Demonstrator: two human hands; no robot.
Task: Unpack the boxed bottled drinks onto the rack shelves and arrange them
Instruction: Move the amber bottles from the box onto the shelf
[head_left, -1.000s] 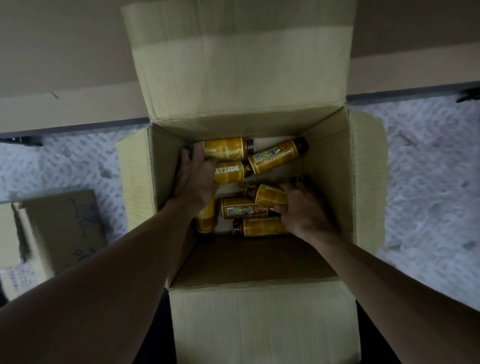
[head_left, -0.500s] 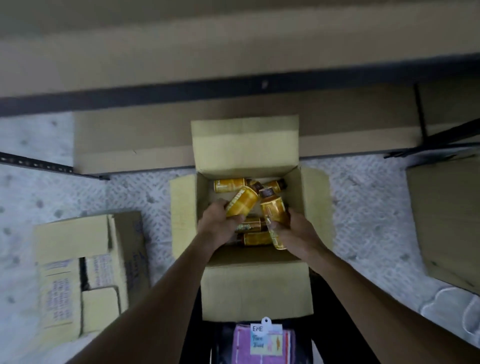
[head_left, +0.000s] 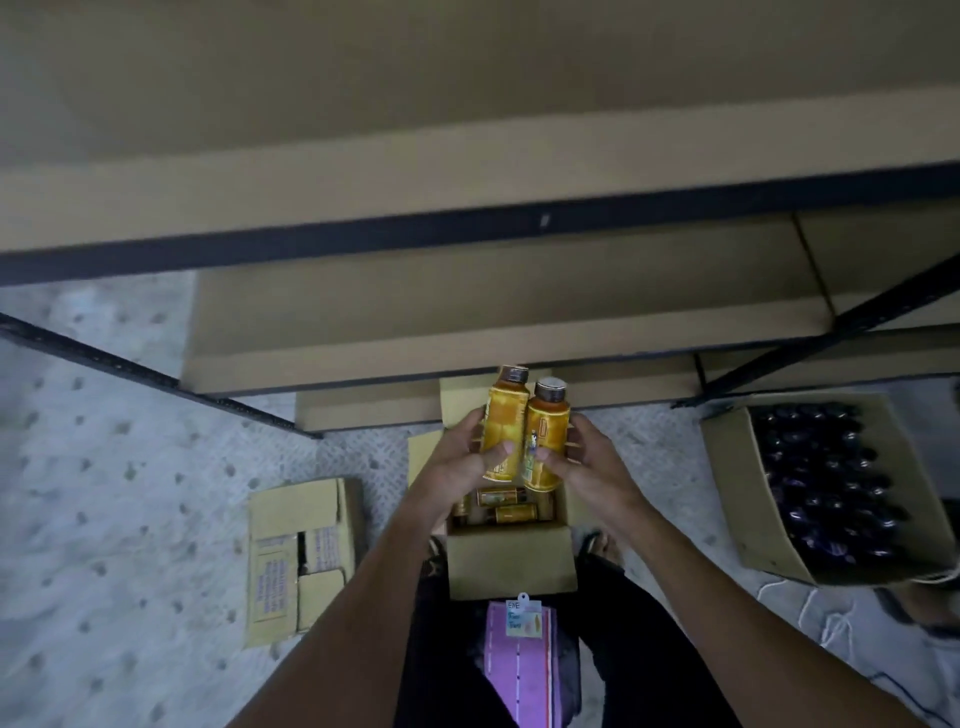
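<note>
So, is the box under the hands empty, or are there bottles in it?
Not empty: at least two yellow bottles lie on their sides inside the box.

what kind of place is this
Probably a stockroom or shop storage area: a metal rack with board shelves, a carton of dark bottles on the floor and an open box of orange bottles.
</note>
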